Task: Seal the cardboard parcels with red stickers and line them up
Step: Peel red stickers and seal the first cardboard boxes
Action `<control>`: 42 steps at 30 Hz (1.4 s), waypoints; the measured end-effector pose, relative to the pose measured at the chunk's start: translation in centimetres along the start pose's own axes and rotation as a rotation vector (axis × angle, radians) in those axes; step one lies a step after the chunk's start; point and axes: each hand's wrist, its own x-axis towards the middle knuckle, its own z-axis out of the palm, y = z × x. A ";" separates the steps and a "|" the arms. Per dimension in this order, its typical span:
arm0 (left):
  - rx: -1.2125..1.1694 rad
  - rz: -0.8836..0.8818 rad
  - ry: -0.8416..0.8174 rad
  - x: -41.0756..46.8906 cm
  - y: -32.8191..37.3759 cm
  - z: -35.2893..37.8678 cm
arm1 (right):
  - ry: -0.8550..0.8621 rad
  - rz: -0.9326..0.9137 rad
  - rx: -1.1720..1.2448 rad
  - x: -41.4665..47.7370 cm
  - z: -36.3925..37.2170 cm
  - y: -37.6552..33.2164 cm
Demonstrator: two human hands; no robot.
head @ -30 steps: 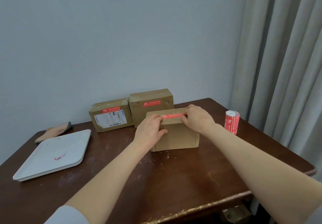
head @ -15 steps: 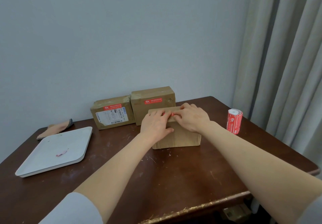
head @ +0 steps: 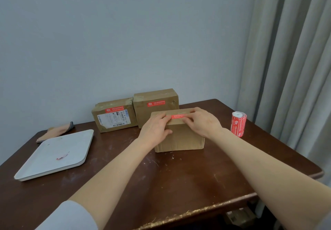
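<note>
Lying crosswise on parcel [head: 179, 136]: sticker [head: 176, 116]

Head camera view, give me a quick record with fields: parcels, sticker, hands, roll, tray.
parcels: two stickered parcels side by side by the wall; front parcel nearer
sticker: red sticker along the front parcel's top edge
hands: left hand and right hand pressing the sticker's ends
roll: sticker roll upright, right of the parcels
tray: white tray at left, holding a small red scrap

Home room: worn wooden table [head: 179, 179], curtains [head: 293, 65].
</note>
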 end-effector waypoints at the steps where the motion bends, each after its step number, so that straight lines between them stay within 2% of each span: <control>1: -0.017 -0.025 0.003 -0.1 -0.1 -0.1 | 0.015 -0.002 0.011 0.0 -0.1 0.2; 5: -0.037 -0.078 0.032 -0.4 -0.3 -0.5 | 0.035 0.015 0.013 0.1 -0.2 0.4; 9: -0.092 -0.114 0.020 -0.5 -0.2 -0.7 | 0.077 0.113 0.054 0.1 0.1 0.1; 11: -0.192 -0.196 0.045 -1.2 -0.7 -0.4 | 0.067 0.221 0.166 -0.4 0.2 0.5; 15: -0.541 -0.455 0.067 -2.7 -1.8 0.3 | -0.035 0.353 0.623 -1.5 0.1 1.7; 17: -0.656 -0.552 0.016 -2.9 -2.1 0.7 | -0.130 0.388 0.648 -1.7 0.5 2.3; 19: -0.728 -0.590 -0.041 -2.9 -2.2 1.0 | -0.160 0.380 0.567 -1.8 0.8 2.5; 23: -0.903 -0.605 0.004 -1.9 -1.6 -0.7 | 0.043 0.386 0.479 -1.5 -0.1 2.3; 26: -1.084 -0.661 0.053 -0.2 -1.2 -3.0 | 0.177 0.493 0.651 -0.4 -1.8 2.5; 29: -1.202 -0.727 0.041 0.9 -0.5 -4.7 | 0.200 0.599 0.883 0.5 -2.8 2.8; 32: -1.231 -0.759 0.003 1.4 0.0 -5.5 | 0.213 0.662 0.980 0.9 -3.2 3.2; 42: -1.276 -0.745 0.026 1.9 1.6 -6.4 | 0.246 0.673 0.964 0.8 -4.3 3.7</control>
